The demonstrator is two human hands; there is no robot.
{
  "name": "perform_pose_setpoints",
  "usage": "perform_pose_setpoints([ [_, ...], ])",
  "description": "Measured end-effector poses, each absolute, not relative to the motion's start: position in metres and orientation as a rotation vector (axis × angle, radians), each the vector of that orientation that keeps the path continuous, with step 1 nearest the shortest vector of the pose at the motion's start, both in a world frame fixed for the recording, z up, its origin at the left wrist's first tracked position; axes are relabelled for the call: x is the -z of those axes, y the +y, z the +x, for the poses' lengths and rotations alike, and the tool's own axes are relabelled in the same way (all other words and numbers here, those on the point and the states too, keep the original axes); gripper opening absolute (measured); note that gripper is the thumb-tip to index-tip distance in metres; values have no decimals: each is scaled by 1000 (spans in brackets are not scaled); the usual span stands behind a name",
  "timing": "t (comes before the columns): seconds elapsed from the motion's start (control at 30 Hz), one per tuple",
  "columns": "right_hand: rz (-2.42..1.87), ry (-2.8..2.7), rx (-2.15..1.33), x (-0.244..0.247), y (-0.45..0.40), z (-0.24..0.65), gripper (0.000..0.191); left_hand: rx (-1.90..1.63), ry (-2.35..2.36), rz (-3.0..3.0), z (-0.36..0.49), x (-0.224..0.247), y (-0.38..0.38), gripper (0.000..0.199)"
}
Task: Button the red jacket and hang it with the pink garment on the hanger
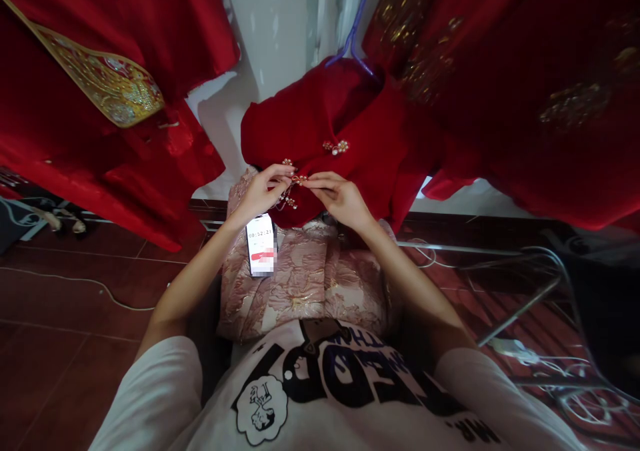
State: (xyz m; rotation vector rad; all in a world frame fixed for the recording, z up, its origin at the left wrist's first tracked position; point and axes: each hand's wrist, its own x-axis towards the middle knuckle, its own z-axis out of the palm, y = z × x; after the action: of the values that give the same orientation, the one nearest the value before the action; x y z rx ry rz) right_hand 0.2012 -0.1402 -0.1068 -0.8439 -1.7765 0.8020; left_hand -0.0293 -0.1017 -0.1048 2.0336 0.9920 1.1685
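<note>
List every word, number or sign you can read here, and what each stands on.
"00:52:21": phone screen.
"MR.": white shirt.
"TED": the shirt, in large letters; the rest of that word is distorted.
Unreadable: the phone's other text, small and partly pixelated; the shirt's smaller lettering.

Easiest way in from my spot: open lane between the forearms, low over the pink brocade cloth [300, 294], up to the beaded clasp [300, 180]. Tight at the end: left hand [273, 183] and right hand [340, 194] both pinch it. Phone [261, 244] crowds the left wrist side. Red hanging garments [80, 71] block upper left; white wall [265, 38] shows a gap before the red top [370, 131]. Purple hanger [354, 34] obstructs the neckline. Lower right: metal frame [518, 312], white wiring [513, 349], snag risk.
</note>
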Motion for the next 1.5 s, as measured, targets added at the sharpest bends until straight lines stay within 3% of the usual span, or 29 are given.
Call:
perform_pose_setpoints([
  [0.37,-802,-1895,-921,113,-143,199,48,-1287,1062,2010,-25,104,-107,23],
  [0.7,-797,-2013,-795,113,-150,192,70,-1474,1151,1982,-26,106,-112,16],
  [0.87,-828,-2043,-756,115,-149,190,75,-1406,1144,2076,-29,104,-109,11],
  [1.07,-870,-2128,-790,97,-147,206,56,-1223,1153,2091,-30,109,-104,30],
  [1.2,-1018,-2108,-749,79,-150,225,35,-832,1218,2569,-29,111,-115,21],
  [1.27,-1161,-2118,-744,72,-151,233,27,-653,1209,2787,-28,115,-120,28],
  [1.33,-1300,-2141,-734,69,-152,239,23,-576,1216,2919,-27,122,-121,37],
  [1.5,-1571,-2250,-576,73,-155,239,24,-492,1177,3175,-28,134,-116,30],
])
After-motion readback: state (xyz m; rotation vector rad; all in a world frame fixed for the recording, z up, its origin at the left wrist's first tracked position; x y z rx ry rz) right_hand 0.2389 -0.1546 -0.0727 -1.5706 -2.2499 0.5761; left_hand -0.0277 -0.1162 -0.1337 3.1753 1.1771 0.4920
